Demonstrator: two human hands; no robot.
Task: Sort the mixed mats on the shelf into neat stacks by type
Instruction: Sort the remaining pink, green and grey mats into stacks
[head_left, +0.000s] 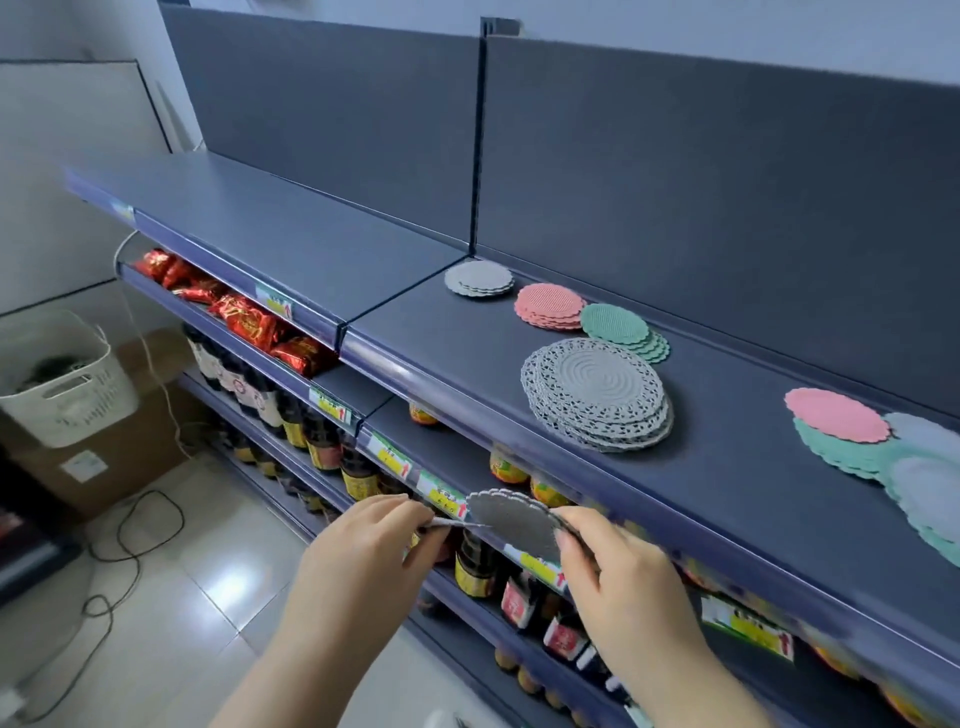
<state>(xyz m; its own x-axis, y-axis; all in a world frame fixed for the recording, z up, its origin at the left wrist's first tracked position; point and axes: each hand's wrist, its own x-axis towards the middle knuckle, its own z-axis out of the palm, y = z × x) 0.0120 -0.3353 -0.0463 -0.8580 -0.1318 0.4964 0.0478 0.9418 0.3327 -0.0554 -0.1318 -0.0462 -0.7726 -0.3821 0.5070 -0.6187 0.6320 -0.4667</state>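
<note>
The dark blue-grey shelf (727, 395) carries small grey mats (479, 278), pink mats (549, 305) and mint-green mats (618, 325) with a ribbed grid, lacy grey mats (597, 395) with spiral centres, a pink, mint and pale-grey mixed pile (831, 449), and nearer, a plain grey mat (514, 525).

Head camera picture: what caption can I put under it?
Left hand and right hand pinch small grey scalloped mats before a shelf of sorted stacks and one mixed pile.

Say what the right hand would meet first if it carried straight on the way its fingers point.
The right hand, holding grey mats, points up-left: likely the shelf's front rail first, though depth is unclear.
</note>
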